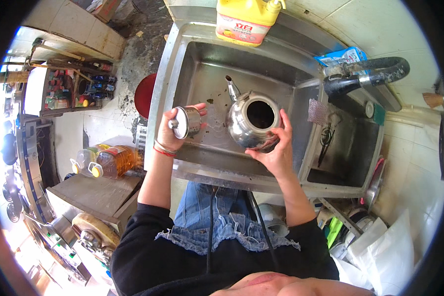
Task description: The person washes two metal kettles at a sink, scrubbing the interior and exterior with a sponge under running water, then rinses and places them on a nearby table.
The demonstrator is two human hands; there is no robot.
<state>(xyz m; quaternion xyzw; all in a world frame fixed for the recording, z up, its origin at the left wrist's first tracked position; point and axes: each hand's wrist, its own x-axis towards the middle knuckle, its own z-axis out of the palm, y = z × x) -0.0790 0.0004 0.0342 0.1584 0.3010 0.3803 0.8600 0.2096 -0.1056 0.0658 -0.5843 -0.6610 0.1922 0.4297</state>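
Observation:
My left hand (170, 131) grips a shiny metal teapot lid (178, 123) with a round knob. A perforated strainer basket (194, 122) is joined to the lid and points right, towards the pot. My right hand (279, 146) holds a polished stainless-steel teapot (238, 124) by its lower right side. The pot's round mouth is uncovered and dark inside, and its spout (232, 88) points to the far side. Both hands are over the large basin of a stainless-steel sink (207, 85), where dark wet bits of leaf (209, 101) lie on the bottom.
A yellow detergent jug (244, 22) stands on the sink's back ledge. To the right, a black-wrapped faucet (366, 76) hangs over a smaller basin (340, 155) containing dark tongs-like metal (326, 137). Bubble wrap (317, 111) drapes the divider. Oil bottles (114, 161) are at left.

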